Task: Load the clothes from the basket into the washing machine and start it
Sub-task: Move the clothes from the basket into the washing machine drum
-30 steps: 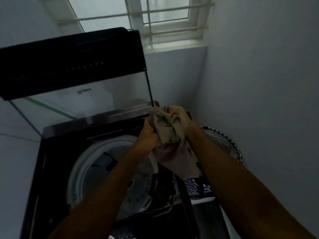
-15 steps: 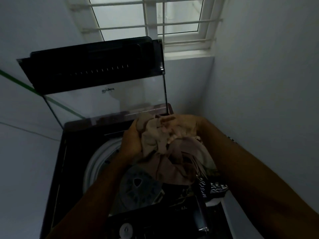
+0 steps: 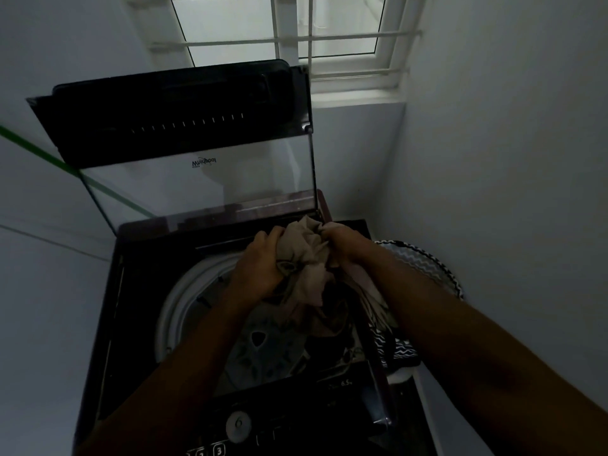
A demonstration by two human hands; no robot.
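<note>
A dark top-loading washing machine (image 3: 138, 324) stands in front of me with its glass lid (image 3: 197, 179) raised. Its white-rimmed drum (image 3: 184, 297) is open, with the grey agitator plate (image 3: 263, 350) visible at the bottom. My left hand (image 3: 260, 264) and my right hand (image 3: 342, 238) both grip a bundle of beige clothes (image 3: 306, 258) above the back right of the drum. Part of the bundle hangs down into the opening. The zigzag-patterned basket (image 3: 424, 258) sits to the right of the machine, mostly behind my right arm.
The control panel with a round dial (image 3: 238, 422) and numbered buttons (image 3: 218, 450) runs along the machine's near edge. A barred window (image 3: 296, 31) is above the lid. White walls close in on the left and right.
The bundle and both hands have come lower over the drum. The camera has tilted down, showing more of the control panel.
</note>
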